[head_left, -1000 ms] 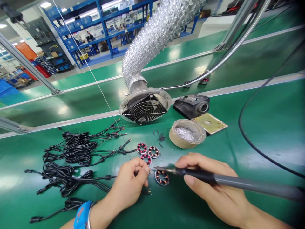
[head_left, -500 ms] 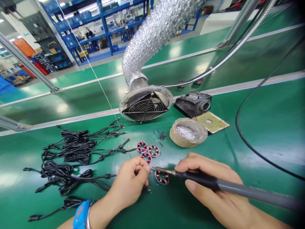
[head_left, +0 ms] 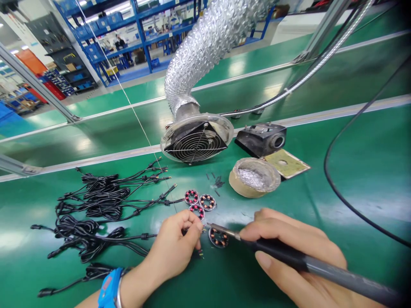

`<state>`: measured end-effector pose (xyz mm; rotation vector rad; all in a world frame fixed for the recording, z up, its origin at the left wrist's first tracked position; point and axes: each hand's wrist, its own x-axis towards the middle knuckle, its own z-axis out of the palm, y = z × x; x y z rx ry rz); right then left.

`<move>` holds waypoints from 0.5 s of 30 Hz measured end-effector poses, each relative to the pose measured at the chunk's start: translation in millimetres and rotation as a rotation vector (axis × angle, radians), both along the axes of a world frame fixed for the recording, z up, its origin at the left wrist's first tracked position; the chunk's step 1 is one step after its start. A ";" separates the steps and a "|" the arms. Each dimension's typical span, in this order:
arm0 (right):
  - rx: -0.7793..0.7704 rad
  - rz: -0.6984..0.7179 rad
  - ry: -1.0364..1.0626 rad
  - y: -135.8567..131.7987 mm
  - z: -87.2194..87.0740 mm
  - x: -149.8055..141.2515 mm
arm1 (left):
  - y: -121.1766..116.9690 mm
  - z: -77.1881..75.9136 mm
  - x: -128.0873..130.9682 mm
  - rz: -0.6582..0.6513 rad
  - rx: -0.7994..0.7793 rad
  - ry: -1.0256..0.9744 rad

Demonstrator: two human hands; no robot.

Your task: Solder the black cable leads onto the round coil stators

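My right hand (head_left: pixel 298 252) grips a soldering iron (head_left: pixel 279 250) like a pen. Its metal tip points left, close to the fingertips of my left hand (head_left: pixel 178 241). Those fingers are pinched on a thin wire end (head_left: pixel 204 230), mostly hidden by the hand. Just under the iron's tip lies a ring-shaped coil (head_left: pixel 218 238) with copper windings. Farther back sit another copper coil (head_left: pixel 207 202) and two red-wound coils (head_left: pixel 192 197). Bare coloured cable ends (head_left: pixel 201 254) show below my left fingers.
Bundled black cables (head_left: pixel 102 196) cover the left of the green bench. A round tub (head_left: pixel 253 177) of silvery bits stands beside a yellowish sponge plate (head_left: pixel 287 164) and a black iron holder (head_left: pixel 261 140). A fume extractor (head_left: pixel 197 143) hangs behind; a black cord (head_left: pixel 337 188) loops at right.
The soldering iron and my right hand have shifted slightly right and down, with the iron more steeply tilted. My left hand stays nearly still. Small items on the back belt have moved left.
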<state>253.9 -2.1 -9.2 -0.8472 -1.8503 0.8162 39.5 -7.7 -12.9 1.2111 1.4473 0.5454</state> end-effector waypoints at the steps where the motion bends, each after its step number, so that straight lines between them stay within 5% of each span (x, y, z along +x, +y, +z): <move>1: 0.002 -0.006 0.000 0.0 0.5 1.1 | 0.1 -0.1 0.1 -0.001 0.000 -0.005; 15: 0.156 -0.023 0.096 8.8 -5.9 -2.3 | 2.3 -1.8 0.0 -0.028 0.048 -0.008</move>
